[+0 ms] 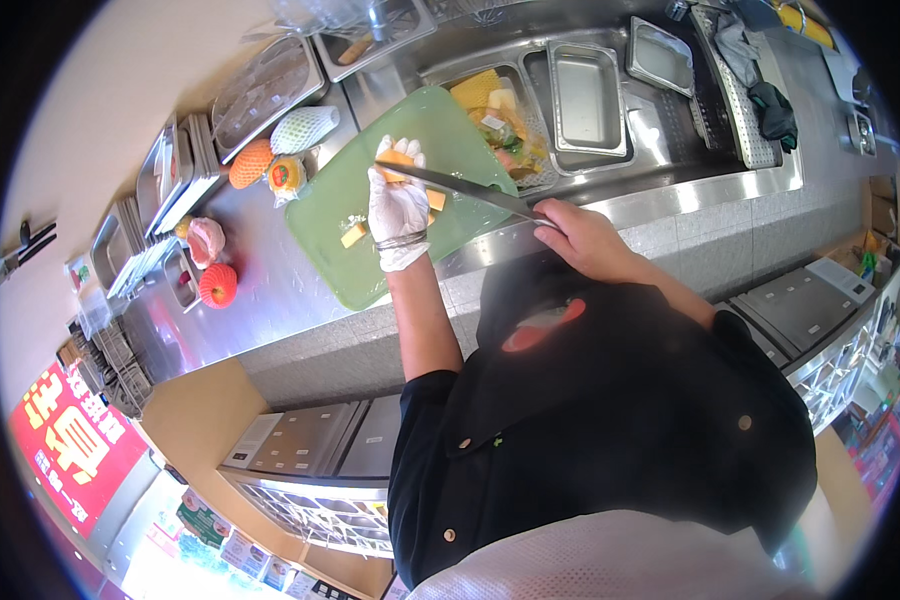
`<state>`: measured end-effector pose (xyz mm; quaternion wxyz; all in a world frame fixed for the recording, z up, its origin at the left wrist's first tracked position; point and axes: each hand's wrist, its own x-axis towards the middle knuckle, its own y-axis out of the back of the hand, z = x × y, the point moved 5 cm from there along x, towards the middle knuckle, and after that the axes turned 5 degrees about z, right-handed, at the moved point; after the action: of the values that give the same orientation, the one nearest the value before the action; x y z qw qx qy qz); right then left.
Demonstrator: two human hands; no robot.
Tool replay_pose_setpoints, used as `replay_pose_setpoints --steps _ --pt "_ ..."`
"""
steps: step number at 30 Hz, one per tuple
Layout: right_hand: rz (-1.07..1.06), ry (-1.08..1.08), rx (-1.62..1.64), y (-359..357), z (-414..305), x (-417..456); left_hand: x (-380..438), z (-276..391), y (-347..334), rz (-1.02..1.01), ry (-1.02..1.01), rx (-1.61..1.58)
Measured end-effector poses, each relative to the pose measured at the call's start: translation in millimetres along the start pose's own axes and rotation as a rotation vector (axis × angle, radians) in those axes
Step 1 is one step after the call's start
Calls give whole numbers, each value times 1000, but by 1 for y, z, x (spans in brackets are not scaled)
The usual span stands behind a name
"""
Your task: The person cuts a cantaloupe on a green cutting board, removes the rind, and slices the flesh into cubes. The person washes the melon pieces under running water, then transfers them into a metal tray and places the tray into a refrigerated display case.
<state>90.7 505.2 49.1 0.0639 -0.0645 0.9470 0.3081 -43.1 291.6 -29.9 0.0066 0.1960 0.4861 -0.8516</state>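
My left hand point(399, 214), in a white glove banded at the wrist, is palm up over a green cutting board point(322, 202). It holds a piece of orange-yellow fruit point(394, 159), probably mango or melon. In my bare right hand point(581, 238) is the handle end of a long kitchen knife point(471, 189), whose blade reaches across to the fruit in my left palm. Whether the edge has entered the flesh cannot be told. A cut fruit piece point(353, 236) lies on the board left of my glove, and another fruit piece point(436, 199) lies to its right, partly hidden.
Right of the board, a sink basin holds a container of peels and scraps point(514, 139) beside a metal pan point(589, 97). Netted fruit point(252, 163), a wrapped fruit point(286, 178) and a red-netted apple point(217, 286) stand on the steel counter point(262, 300) at left, near stacked metal trays point(184, 169).
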Motion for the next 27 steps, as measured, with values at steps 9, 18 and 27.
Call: replay_pose_setpoints --steps 9,18,27 --pt "30 12 -67 17 21 -9 5 -30 -27 -34 3 20" --pt "56 -8 -105 23 34 -15 3 -47 -39 -21 -11 20" --pt "100 -14 -175 30 35 -16 -6 -63 -50 34 6 107"
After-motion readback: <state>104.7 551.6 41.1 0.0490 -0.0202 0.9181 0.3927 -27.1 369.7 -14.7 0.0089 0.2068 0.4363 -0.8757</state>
